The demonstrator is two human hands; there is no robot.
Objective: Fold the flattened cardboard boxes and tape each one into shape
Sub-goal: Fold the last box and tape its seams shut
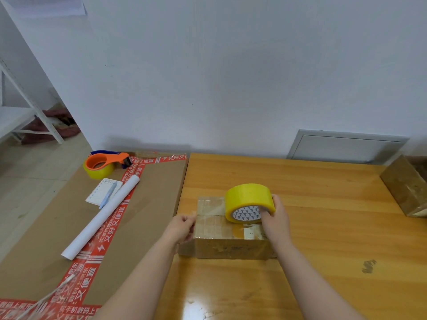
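Note:
A small brown cardboard box (pixel 221 241) stands on the wooden table (pixel 323 204), its top flaps closed and covered with clear tape. A yellow tape roll (pixel 248 199) rests upright on the box top. My right hand (pixel 276 218) grips the roll with fingers through its core. A strip of tape stretches left from the roll across the top. My left hand (pixel 181 227) pinches the strip's end at the box's left edge.
A large flat cardboard box (pixel 150 204) with red printed tape lies at the left. On it sit an orange tape dispenser (pixel 104 163), a notepad with a pen (pixel 104 191) and a white paper roll (pixel 101 218). Another taped box (pixel 406 185) stands at the far right.

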